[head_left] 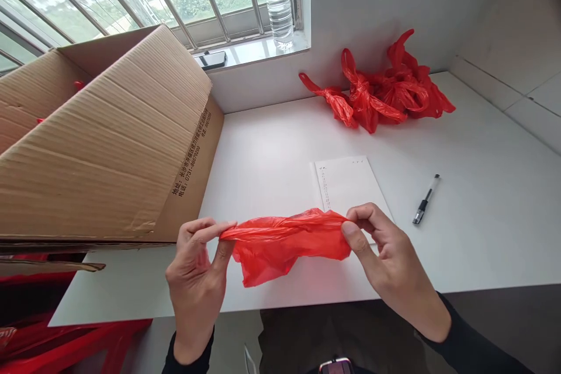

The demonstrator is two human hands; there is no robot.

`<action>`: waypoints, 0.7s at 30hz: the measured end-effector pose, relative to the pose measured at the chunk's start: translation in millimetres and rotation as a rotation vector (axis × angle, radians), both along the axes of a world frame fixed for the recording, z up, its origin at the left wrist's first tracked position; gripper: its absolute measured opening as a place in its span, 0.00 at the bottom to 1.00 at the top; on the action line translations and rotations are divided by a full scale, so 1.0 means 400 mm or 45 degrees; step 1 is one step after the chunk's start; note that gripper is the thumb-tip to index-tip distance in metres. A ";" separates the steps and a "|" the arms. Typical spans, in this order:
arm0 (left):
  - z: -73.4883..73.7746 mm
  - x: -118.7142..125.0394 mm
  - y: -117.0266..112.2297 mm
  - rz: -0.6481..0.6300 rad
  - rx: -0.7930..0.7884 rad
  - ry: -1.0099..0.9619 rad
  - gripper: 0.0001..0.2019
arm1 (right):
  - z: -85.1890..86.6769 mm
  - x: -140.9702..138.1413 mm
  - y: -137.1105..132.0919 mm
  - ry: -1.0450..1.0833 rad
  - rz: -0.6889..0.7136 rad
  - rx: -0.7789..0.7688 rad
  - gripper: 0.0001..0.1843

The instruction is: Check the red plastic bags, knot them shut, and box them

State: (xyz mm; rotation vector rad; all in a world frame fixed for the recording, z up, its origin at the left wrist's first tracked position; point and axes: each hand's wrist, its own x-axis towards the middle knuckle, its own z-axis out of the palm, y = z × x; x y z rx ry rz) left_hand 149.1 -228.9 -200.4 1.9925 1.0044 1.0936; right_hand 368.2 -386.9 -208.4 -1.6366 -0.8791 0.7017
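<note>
A red plastic bag [289, 245] is stretched sideways between my two hands, above the front part of the white table. My left hand [199, 274] pinches its left end between thumb and fingers. At the other end, my right hand [385, 251] grips the bag with thumb and forefinger. The upper edge is gathered into folds, and the thin lower part hangs loose. Behind the bag lies a white notepad [350, 181] with a column of small writing, its lower part partly covered by the bag and my right hand.
On the left stands a large open cardboard box [131, 146]. Several knotted red bags [381, 90] are heaped against the back wall. A black-capped pen [426, 198] rests on the white table [491, 216]. The windowsill holds a water bottle [279, 11] and a phone [213, 59].
</note>
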 end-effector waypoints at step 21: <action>0.056 -0.008 -0.036 0.143 -0.813 -0.341 0.20 | -0.001 0.023 -0.012 0.132 -0.067 -0.032 0.12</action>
